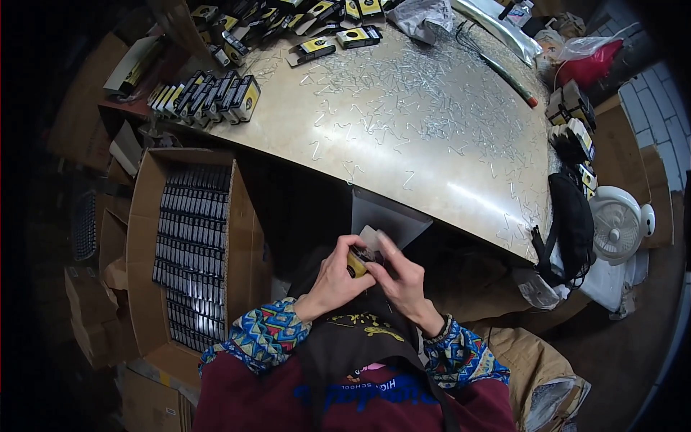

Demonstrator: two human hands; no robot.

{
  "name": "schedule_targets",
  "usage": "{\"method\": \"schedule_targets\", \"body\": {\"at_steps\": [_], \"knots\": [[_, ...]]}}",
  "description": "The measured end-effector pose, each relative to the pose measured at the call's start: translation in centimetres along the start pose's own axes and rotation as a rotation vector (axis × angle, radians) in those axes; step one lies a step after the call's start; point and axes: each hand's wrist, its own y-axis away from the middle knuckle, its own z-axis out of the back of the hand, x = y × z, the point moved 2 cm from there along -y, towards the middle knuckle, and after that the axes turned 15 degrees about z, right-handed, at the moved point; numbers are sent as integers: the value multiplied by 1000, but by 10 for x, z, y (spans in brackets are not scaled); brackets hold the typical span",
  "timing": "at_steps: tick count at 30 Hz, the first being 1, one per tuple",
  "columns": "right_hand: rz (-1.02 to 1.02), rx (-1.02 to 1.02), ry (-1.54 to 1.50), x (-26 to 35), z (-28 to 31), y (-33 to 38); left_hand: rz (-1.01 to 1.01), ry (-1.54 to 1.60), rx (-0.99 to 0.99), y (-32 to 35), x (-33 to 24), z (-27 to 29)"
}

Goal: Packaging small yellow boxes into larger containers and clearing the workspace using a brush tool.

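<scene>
In front of my body, above my lap, my left hand (334, 276) is closed around a small yellow and black cardboard box (355, 266). Its pale end flap (370, 236) stands up at the far end. My right hand (404, 284) meets the box from the right, thumb against its open end and fingertips, slightly blurred, at the flap. The fingers hide what is inside. Beyond the hands, many small bent wire hooks (410, 177) lie scattered over the worktable (277, 137).
Left of me stands a large open carton (144, 237) packed with rows of small boxes (191, 259). More boxes (241, 99) line the table's left edge, and others (314, 49) lie heaped at the back. At right are a black bag (572, 219) and a white fan (615, 223).
</scene>
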Motion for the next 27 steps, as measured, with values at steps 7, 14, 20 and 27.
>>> {"method": "schedule_targets", "body": {"at_steps": [7,14,20,27], "knots": [[-364,-90,-238,-2,10,-16,118,335,231,-12,-15,4],[-255,9,-407,3,33,-27,155,610,352,-20,-11,-1],[-154,-5,-80,15,30,-28,72,385,278,-18,-21,0],[-189,-5,-262,11,34,-24,139,699,354,-17,-21,-2]]}}
